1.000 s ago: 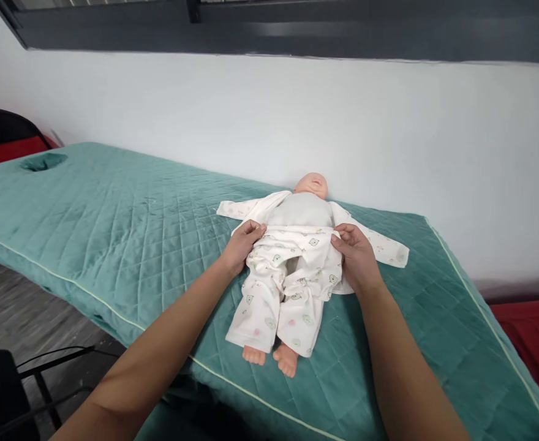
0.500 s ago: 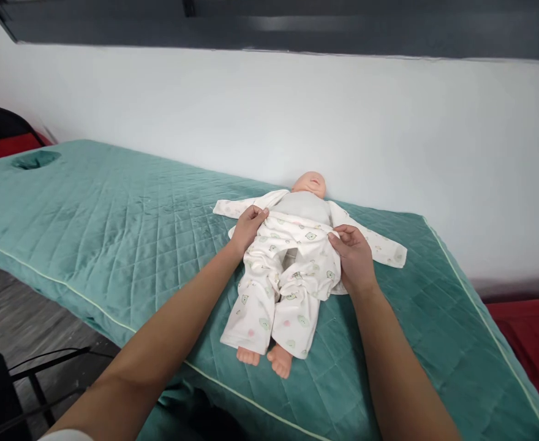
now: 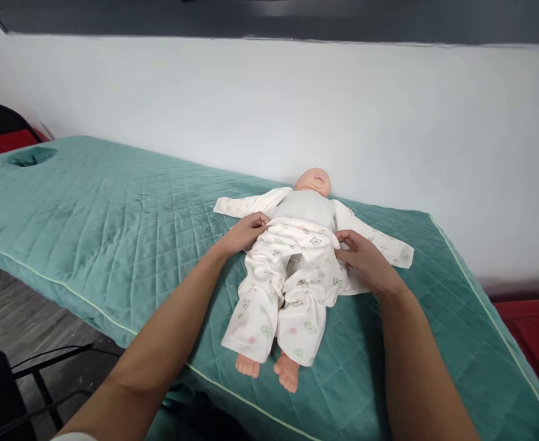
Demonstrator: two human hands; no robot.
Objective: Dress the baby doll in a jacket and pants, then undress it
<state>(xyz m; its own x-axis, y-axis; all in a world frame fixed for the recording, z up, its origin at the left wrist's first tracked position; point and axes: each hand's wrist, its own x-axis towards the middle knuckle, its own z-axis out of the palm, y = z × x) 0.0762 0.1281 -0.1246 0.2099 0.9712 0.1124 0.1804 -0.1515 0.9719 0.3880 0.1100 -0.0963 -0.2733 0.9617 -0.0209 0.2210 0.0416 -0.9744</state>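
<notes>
And here the left hand (image 3: 247,231) pinches one side of the trousers (image 3: 292,239) at the waist; the right hand (image 3: 368,260) meets the other, thumb and finger parted (can't tell if cloth's caught), probably spreading it evenly over the doll (image 3: 313,180), head by the bed's (image 3: 113,233) far edge, feet toward its near edge

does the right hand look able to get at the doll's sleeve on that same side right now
Probably yes: the right hand is at the trousers' waist, with that sleeve spread just beyond it and nothing visible blocking the way.
</notes>
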